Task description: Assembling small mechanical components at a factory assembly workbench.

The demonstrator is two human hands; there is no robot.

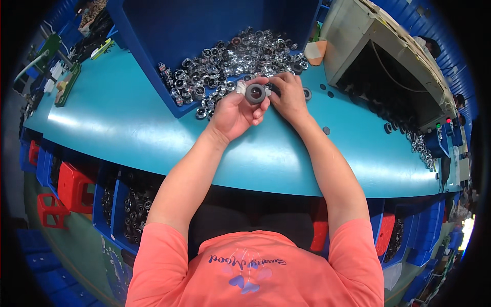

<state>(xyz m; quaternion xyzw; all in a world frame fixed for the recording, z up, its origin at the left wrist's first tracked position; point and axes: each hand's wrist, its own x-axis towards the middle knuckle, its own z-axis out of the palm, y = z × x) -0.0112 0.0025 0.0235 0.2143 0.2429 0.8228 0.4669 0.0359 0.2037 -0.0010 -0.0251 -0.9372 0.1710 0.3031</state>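
On the teal table (pixel 271 163), a blue bin (pixel 204 20) of shiny wheels (pixel 245 56), left hand (pixel 231 118) pinching a gray tire (pixel 255 100) just before them, right hand (pixel 290 97) curled beside it, grip unclear, small black discs (pixel 330 94) farther right.

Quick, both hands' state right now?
Left hand: closed on a dark grey rubber-looking ring.
Right hand: fingers curled beside that ring; whether it grips anything cannot be told.
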